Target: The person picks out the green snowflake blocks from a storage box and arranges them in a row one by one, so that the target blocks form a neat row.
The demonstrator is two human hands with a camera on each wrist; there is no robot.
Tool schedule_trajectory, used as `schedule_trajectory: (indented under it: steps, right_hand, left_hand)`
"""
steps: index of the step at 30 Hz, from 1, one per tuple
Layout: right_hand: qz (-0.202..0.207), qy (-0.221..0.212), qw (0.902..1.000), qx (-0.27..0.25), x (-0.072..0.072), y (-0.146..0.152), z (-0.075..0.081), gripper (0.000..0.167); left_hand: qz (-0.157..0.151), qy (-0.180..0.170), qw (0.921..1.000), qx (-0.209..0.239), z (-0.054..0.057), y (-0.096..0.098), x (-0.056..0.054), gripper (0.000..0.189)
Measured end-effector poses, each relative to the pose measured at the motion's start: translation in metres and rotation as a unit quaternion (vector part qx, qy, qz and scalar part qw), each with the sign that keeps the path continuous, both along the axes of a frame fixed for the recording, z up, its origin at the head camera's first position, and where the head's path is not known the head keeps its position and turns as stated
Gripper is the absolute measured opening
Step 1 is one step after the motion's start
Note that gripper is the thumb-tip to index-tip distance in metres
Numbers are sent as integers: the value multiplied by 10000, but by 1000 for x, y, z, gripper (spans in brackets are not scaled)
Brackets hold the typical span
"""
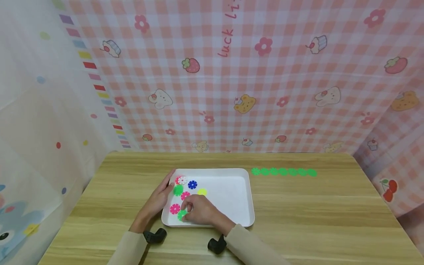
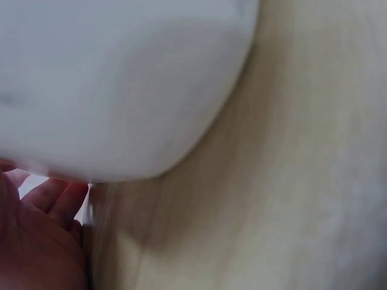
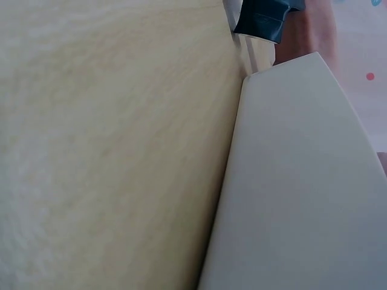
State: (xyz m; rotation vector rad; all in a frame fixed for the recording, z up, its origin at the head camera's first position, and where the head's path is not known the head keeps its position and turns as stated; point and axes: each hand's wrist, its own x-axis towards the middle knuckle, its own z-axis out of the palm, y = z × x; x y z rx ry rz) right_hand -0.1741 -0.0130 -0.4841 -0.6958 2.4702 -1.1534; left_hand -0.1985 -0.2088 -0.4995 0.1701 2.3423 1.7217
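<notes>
A white tray (image 1: 228, 195) lies on the wooden table with notched plastic discs grouped in its left half. My left hand (image 1: 158, 199) grips the tray's left rim, thumb on the inner side. In the left wrist view that hand (image 2: 42, 248) shows at the lower left, its fingers against the tray wall (image 2: 121, 90). My right hand (image 1: 202, 210) reaches over the front edge, thumb and forefinger pinching a green disc (image 1: 181, 215) near the front left corner. Only the tray's outer wall (image 3: 302, 181) shows in the right wrist view, with the right fingers out of sight.
Beside the fingers lie pink discs (image 1: 175, 209), another green disc (image 1: 178, 190), a blue disc (image 1: 192, 184), a white disc (image 1: 182, 180) and a yellow disc (image 1: 202, 191). Right of the tray, a row of several green discs (image 1: 283, 172) lies along the table's back (image 1: 298, 206).
</notes>
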Motion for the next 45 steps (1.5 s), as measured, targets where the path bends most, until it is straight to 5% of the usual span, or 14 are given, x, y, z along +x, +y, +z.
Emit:
schedule_trajectory:
  steps: [16,23,34,45]
  right_hand:
    - [-75,141,9994,-294,2,2,1,21]
    - [-477,197,9982,-312,1,11,5,17]
    - [-884,-185,9948,-466,-9,44,25,10]
    - [-1456,114,9857,-845,-17,95,43,11]
  left_hand:
    - [-30,-23,10000,51,0,0,-1,54]
    - [0,39,10000,-16,-2,0,-1,53]
    - [56,22,9999,-101,-3,-1,-2,53]
    - [97,7,9999,-128,-4,-1,-1,53]
